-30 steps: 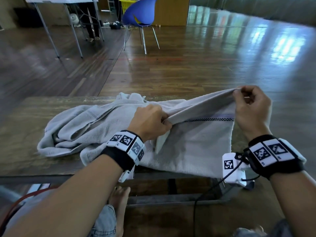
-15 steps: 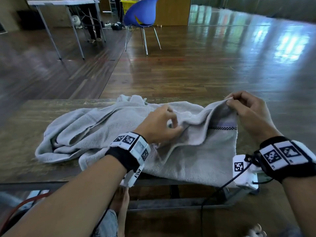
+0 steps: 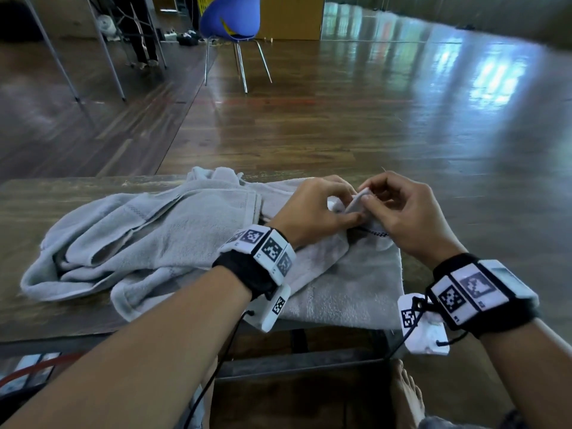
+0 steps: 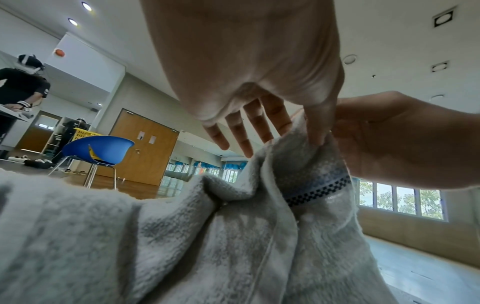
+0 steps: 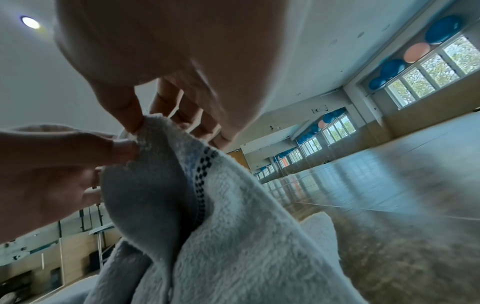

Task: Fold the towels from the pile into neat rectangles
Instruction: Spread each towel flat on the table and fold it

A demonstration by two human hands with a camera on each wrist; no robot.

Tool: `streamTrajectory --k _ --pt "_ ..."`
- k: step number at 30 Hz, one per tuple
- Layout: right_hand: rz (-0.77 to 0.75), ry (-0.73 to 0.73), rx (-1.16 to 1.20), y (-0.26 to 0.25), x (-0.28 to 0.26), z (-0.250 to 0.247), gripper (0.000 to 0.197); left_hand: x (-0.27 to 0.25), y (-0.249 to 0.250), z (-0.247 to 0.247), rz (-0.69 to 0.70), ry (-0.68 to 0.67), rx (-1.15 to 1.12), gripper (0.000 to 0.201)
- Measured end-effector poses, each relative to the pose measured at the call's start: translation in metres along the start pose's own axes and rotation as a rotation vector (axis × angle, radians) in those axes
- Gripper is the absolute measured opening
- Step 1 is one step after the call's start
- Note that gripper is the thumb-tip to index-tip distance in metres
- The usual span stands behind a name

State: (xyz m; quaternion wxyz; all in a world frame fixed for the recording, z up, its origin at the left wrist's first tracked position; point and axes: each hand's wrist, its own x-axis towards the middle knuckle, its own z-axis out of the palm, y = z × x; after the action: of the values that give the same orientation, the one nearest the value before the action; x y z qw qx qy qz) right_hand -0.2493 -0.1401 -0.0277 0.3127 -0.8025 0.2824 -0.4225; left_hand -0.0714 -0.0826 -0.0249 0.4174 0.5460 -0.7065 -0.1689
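Observation:
A rumpled pile of grey towels [image 3: 148,239] lies across the wooden table [image 3: 52,196]. One towel [image 3: 349,289] with a dark checkered band [image 4: 319,191] is spread at the right and hangs over the front edge. My left hand [image 3: 339,209] and right hand [image 3: 376,205] meet above it, knuckles almost touching. Both pinch the same raised corner [image 3: 356,204] of that towel. In the left wrist view my thumb [image 4: 317,129] presses the cloth against my index finger. In the right wrist view my thumb [image 5: 124,111] nips the towel's edge [image 5: 155,123] beside the left hand [image 5: 52,164].
A blue chair [image 3: 229,20] stands on the glossy wood floor beyond the table. Folding-table legs [image 3: 102,51] are at the back left. Another person in black [image 4: 20,88] stands at a far table. My bare foot [image 3: 405,394] shows below the table's front edge.
My right hand has carried its towel corner leftward and down to the left hand. The stretched towel edge has gone slack and the cloth now bunches between the hands.

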Motion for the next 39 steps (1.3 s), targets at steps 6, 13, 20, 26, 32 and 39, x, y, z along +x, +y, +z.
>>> streamTrajectory --k 6,13,20,26,32,39 --pt "-0.013 0.147 -0.050 0.002 0.002 -0.009 0.008 0.006 -0.004 0.001 -0.018 -0.001 0.107 0.014" --pt "0.033 0.325 -0.076 0.013 0.009 -0.014 0.007 0.007 -0.010 -0.017 -0.001 -0.025 0.306 0.012" --pt "0.276 0.447 -0.118 0.038 0.016 -0.032 0.014 -0.001 -0.030 -0.053 -0.103 -0.125 0.414 0.016" --pt "0.392 0.325 -0.183 0.047 0.012 -0.028 0.020 -0.020 -0.042 -0.063 -0.135 -0.095 0.423 0.019" --pt "0.425 0.343 -0.197 0.043 0.016 -0.026 0.017 -0.023 -0.049 -0.067 -0.070 -0.051 0.444 0.019" --pt "0.407 0.533 -0.197 0.037 0.027 -0.025 0.001 -0.029 -0.056 -0.056 0.011 -0.145 0.422 0.013"
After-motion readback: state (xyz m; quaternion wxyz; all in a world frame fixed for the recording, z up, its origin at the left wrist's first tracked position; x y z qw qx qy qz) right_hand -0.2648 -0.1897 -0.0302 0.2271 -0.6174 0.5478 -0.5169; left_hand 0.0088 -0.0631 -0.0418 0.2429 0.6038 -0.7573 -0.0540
